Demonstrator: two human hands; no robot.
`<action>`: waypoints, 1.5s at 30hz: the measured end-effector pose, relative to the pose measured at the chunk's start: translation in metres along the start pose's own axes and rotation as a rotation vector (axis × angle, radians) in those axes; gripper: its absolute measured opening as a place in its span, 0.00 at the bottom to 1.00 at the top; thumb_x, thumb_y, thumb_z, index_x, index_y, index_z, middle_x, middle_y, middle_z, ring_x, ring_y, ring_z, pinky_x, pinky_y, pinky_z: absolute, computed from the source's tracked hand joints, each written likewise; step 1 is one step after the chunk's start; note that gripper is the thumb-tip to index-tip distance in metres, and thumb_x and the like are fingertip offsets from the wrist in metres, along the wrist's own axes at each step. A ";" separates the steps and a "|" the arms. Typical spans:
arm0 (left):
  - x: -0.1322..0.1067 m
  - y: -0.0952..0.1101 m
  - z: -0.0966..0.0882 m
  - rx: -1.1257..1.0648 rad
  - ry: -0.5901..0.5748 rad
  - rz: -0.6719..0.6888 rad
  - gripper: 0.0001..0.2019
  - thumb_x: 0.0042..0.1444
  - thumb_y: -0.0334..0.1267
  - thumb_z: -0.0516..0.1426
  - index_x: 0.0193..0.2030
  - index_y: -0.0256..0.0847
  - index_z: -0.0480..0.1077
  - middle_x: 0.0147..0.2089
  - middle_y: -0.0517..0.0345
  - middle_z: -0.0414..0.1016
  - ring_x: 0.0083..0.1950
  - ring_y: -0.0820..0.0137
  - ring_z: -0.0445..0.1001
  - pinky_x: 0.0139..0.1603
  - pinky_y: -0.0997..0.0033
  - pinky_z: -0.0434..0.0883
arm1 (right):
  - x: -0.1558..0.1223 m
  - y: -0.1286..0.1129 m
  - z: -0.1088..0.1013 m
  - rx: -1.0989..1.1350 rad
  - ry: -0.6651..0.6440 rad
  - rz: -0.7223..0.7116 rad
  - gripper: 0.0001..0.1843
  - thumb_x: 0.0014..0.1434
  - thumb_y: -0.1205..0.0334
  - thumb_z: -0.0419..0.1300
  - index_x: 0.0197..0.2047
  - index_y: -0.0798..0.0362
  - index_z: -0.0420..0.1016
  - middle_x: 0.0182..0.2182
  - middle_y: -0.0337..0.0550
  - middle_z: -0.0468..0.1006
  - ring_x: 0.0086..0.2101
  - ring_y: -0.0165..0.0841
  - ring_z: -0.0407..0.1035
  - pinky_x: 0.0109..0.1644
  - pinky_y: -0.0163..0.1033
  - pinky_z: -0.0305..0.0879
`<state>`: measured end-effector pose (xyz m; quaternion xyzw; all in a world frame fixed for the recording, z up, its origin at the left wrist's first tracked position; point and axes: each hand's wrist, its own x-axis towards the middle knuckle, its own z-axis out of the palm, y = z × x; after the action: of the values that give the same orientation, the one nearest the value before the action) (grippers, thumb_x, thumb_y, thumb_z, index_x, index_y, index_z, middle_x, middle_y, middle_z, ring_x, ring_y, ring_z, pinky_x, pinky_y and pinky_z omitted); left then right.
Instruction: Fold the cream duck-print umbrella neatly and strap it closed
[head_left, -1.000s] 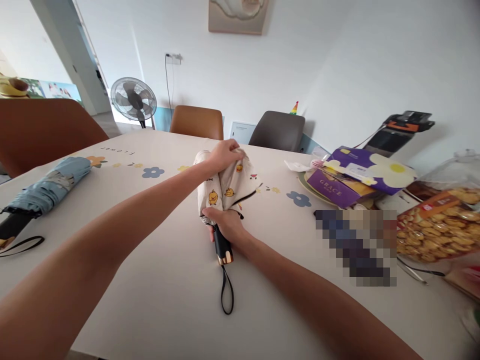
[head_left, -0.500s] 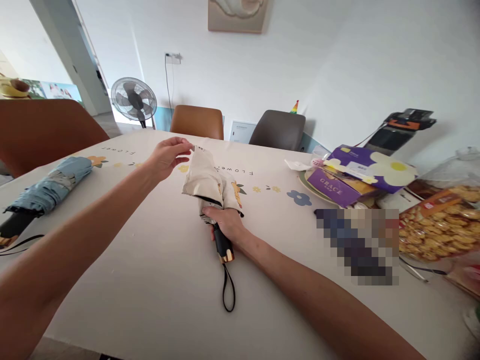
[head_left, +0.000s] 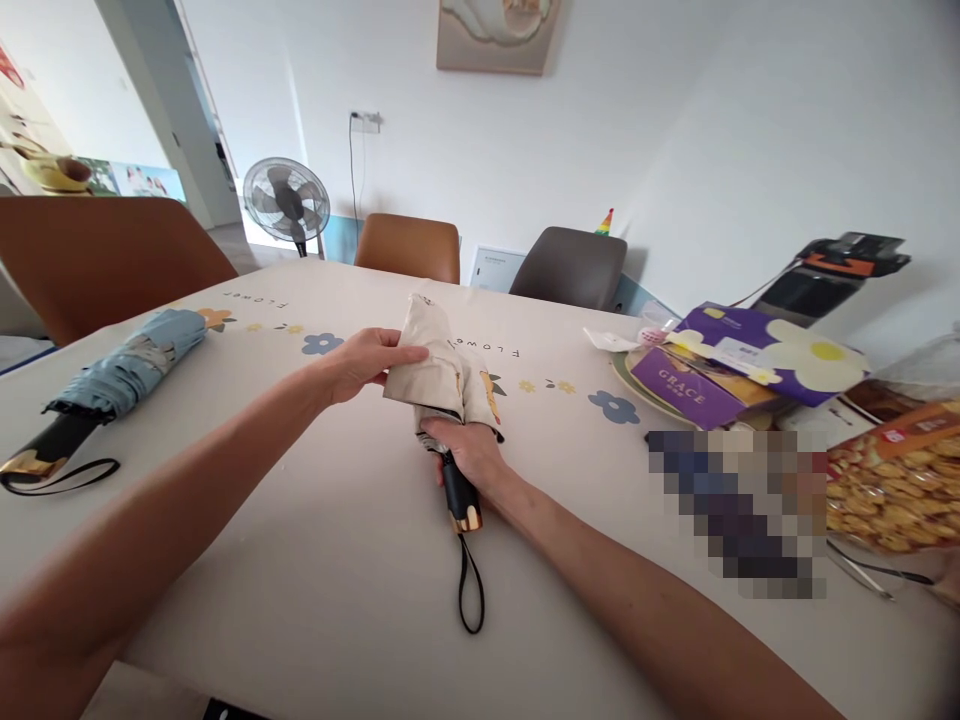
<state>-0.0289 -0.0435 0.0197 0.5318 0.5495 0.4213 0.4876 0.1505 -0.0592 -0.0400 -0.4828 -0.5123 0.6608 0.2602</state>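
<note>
A cream folding umbrella (head_left: 439,365) with small yellow prints lies on the table in front of me, its black handle with a gold cap and black wrist strap (head_left: 471,598) pointing toward me. My right hand (head_left: 466,452) is wrapped round the umbrella where the canopy meets the handle. My left hand (head_left: 365,361) pinches a flap of the canopy fabric on its left side, fingers pressed together on the cloth.
A folded blue umbrella (head_left: 124,372) with a black handle lies at the table's left. At the right stand a purple box (head_left: 679,380), a plate beneath it and a bag of snacks (head_left: 892,478). Chairs (head_left: 409,247) line the far edge; a fan (head_left: 289,200) stands beyond.
My left hand left the umbrella's far tip, swung out to the left with a fold of fabric, and now grips the canopy's left side lower down. My right hand kept its grip.
</note>
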 end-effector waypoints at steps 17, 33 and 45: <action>0.004 -0.043 -0.022 -0.117 -0.526 -0.225 0.12 0.46 0.44 0.63 0.26 0.36 0.71 0.22 0.54 0.74 0.26 0.70 0.73 0.31 0.70 0.69 | -0.005 -0.006 -0.009 0.248 -0.199 -0.150 0.16 0.45 0.53 0.66 0.29 0.56 0.69 0.18 0.34 0.64 0.16 0.23 0.57 0.14 0.30 0.59; 0.000 -0.041 -0.021 0.158 -0.618 -0.147 0.09 0.44 0.39 0.62 0.33 0.38 0.76 0.35 0.51 0.77 0.39 0.66 0.75 0.42 0.68 0.71 | -0.004 -0.001 -0.013 0.089 -0.190 -0.123 0.16 0.51 0.53 0.59 0.21 0.55 0.64 0.11 0.32 0.61 0.11 0.24 0.55 0.13 0.31 0.59; -0.006 -0.013 0.015 0.161 0.591 0.315 0.10 0.46 0.33 0.52 0.38 0.43 0.64 0.38 0.57 0.70 0.38 0.70 0.68 0.36 0.70 0.67 | -0.002 0.003 -0.007 0.044 -0.098 -0.107 0.12 0.50 0.55 0.59 0.22 0.54 0.64 0.12 0.34 0.63 0.12 0.27 0.57 0.14 0.34 0.59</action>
<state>-0.0162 -0.0517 0.0053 0.5017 0.6097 0.5826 0.1928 0.1586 -0.0589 -0.0416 -0.4162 -0.5346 0.6799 0.2804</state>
